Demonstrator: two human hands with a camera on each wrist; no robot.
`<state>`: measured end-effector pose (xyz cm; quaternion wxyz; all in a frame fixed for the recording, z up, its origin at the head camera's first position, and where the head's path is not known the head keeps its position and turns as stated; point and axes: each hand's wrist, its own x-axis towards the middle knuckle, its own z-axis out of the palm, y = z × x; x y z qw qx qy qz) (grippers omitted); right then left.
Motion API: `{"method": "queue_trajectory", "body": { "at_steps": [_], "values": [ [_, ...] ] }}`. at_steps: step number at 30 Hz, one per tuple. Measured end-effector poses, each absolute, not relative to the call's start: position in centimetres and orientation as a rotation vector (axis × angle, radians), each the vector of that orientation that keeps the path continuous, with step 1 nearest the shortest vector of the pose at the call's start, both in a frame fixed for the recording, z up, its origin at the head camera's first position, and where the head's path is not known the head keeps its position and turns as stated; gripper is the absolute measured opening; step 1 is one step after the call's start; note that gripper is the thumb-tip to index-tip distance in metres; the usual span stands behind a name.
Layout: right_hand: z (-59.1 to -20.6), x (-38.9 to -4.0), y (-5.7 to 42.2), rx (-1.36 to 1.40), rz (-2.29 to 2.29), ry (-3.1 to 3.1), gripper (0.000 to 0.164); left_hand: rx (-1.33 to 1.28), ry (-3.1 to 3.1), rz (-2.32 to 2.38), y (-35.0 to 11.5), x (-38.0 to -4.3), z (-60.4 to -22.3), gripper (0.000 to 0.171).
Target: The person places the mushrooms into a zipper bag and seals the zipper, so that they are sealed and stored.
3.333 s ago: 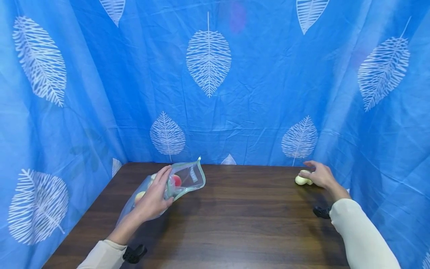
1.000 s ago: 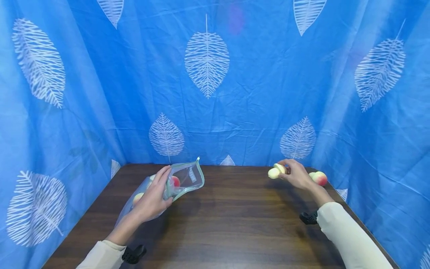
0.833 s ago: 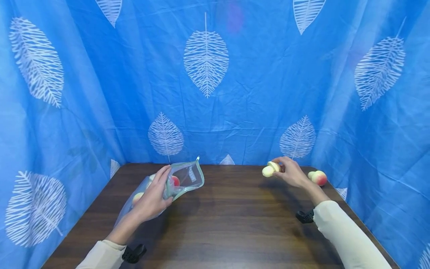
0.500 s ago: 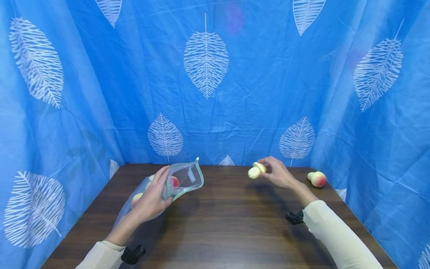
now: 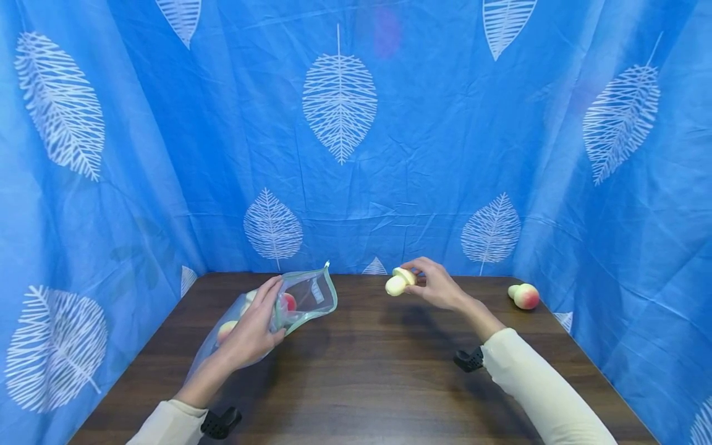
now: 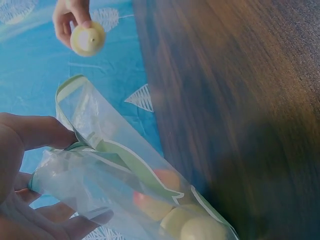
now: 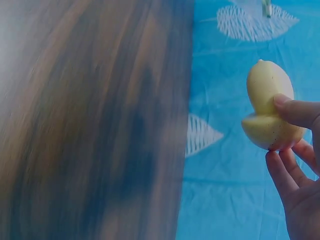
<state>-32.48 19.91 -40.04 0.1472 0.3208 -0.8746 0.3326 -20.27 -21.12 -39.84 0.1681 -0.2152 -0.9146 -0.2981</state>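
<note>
In the head view my left hand (image 5: 253,327) grips a clear zip bag (image 5: 308,296) with a pale green edge at the left of the table. The bag's mouth gapes toward the right. Several pale yellow and red rounded pieces (image 6: 202,229) lie inside, partly hidden by the hand and plastic. My right hand (image 5: 439,287) holds a pale yellow mushroom (image 5: 399,281) above the table, to the right of the bag's mouth. The right wrist view shows the thumb on its rounded stem and fingertips under the mushroom's cap (image 7: 272,132).
A pale piece with a round red-tinged end (image 5: 525,296) lies on the dark wooden table (image 5: 378,371), near its right edge. Blue curtains (image 5: 411,136) with white leaf prints hang behind and at both sides.
My right hand has picked up the mushroom at the far right and carried it left toward the bag, uncovering the red-tinged piece. The left hand stays on the bag.
</note>
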Motion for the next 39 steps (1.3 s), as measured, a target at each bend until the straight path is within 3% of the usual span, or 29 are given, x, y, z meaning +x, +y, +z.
{"method": "queue_trajectory", "body": {
  "at_steps": [24,39],
  "values": [
    [-38.1,-30.6,8.5,1.291,1.112,-2.306,0.048,-0.616,-2.601,-0.869,-21.1,-20.5,-39.8,0.101],
    [-38.1,-29.8,4.1,1.448,1.057,-2.324,0.047,-0.614,-2.612,-0.84,-20.8,-20.6,-39.7,0.101]
  ]
}}
